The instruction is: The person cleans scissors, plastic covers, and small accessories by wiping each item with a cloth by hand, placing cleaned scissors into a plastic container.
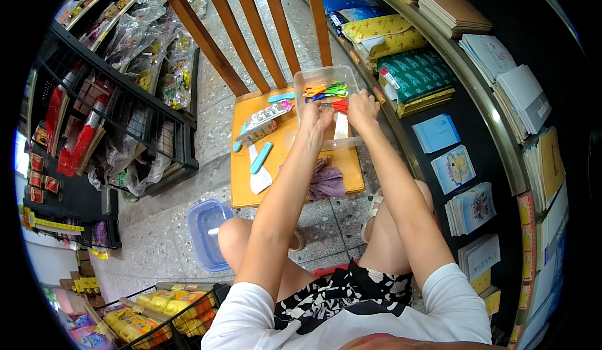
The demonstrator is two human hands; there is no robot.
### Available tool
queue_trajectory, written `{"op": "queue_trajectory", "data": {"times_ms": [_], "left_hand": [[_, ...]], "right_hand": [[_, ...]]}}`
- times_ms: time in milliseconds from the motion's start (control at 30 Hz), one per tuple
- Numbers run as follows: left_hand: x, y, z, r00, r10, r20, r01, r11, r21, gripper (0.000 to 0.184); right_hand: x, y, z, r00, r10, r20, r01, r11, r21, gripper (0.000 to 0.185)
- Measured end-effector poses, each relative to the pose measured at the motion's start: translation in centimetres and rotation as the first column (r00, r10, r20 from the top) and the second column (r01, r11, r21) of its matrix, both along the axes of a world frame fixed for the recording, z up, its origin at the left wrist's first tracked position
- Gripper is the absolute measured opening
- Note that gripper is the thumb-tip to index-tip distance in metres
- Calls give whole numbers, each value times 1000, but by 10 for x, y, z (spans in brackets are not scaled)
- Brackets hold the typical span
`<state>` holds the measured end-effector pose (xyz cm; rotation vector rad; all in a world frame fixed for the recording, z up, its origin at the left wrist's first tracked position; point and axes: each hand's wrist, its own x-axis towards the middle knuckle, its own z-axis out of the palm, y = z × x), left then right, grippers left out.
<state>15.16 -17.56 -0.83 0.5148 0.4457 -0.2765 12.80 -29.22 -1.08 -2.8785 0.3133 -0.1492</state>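
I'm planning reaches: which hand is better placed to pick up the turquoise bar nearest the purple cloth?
Left, I'd judge: the left hand is nearer that turquoise bar, which lies to its left. The right hand is farther across, by the red handle.

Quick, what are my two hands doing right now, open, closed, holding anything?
Left hand: partly curled; can't tell whether it grips anything.
Right hand: closed on the red-handled scissors.

Box (326, 74) on chair (244, 184), basin (210, 240) on floor (150, 224)
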Motion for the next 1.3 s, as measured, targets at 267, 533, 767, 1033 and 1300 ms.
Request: {"op": "queue_trajectory", "data": {"times_ms": [267, 533, 767, 1033, 1300], "left_hand": [[12, 5, -35, 998, 21, -60, -22, 1000, -19, 43], [12, 9, -42, 998, -9, -70, 5, 998, -64, 40], [-23, 50, 32, 965, -215, 148, 134, 895, 426, 35], [-59, 159, 65, 914, -373, 157, 47, 483, 874, 30], [-112, 224, -10, 943, -332, -3, -132, -381, 915, 35]], "right_hand": [[0, 1, 2, 998, 48, 50, -55, 988, 144, 19], [-7, 5, 14, 999, 43, -21, -37, 976, 216, 19], [-19, 14, 27, 958, 112, 262, -157, 975, 156, 26], [-79, 64, 55, 586, 586, 560, -782, 591, 200, 15], [-136, 94, 20, 471, 827, 309, -880, 412, 237, 38]]}}
